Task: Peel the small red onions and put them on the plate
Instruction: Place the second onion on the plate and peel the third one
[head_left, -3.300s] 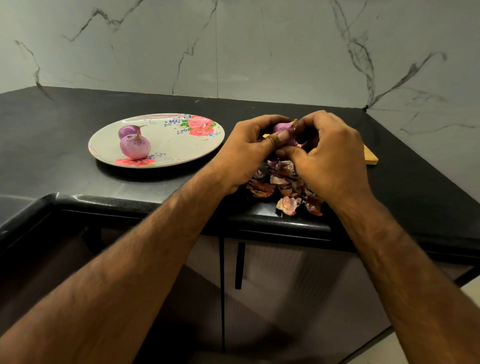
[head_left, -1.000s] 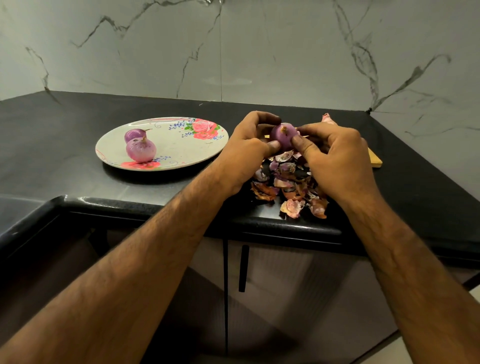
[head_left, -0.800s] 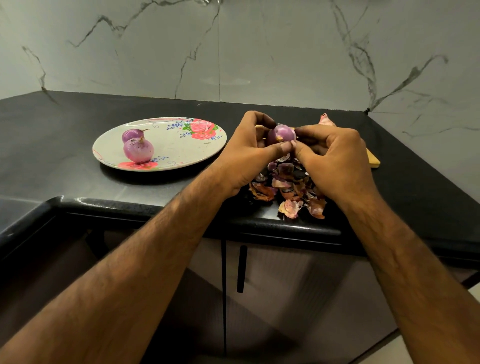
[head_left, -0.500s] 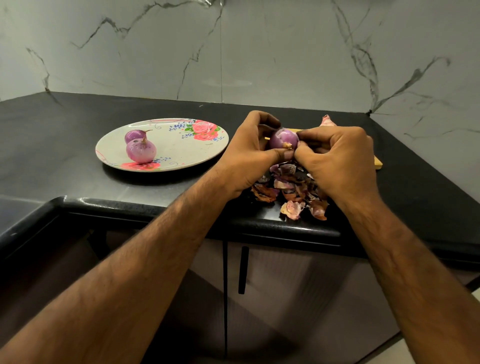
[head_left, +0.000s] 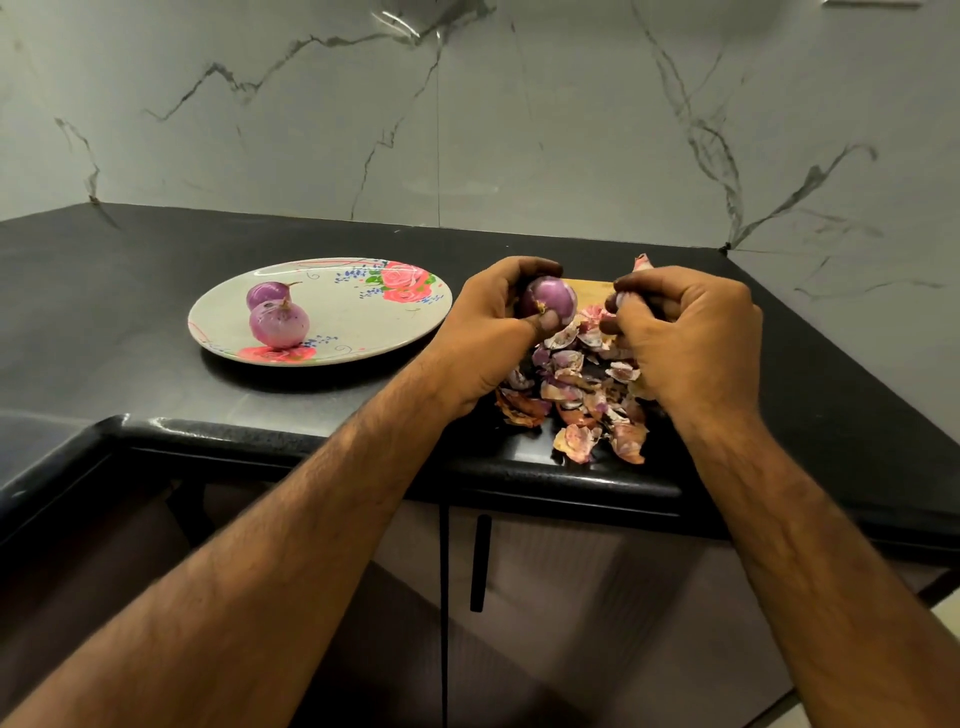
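Observation:
My left hand (head_left: 488, 327) grips a small purple onion (head_left: 549, 300) between thumb and fingers, above the counter. My right hand (head_left: 685, 338) has come a little away from it and pinches a pale scrap of onion skin (head_left: 619, 301) in its curled fingers. A heap of peeled skins (head_left: 576, 395) lies under both hands near the counter's front edge. To the left, a flowered plate (head_left: 363, 317) carries two peeled onions (head_left: 279, 324), one behind the other.
The black counter (head_left: 156, 291) ends in a front edge just below the skins, with cabinet doors underneath. A wooden board (head_left: 592, 288) shows behind the hands, partly hidden. A marble wall stands at the back and right.
My right hand has drawn away to the right from the onion with a piece of skin. The left hand keeps the onion in the same place.

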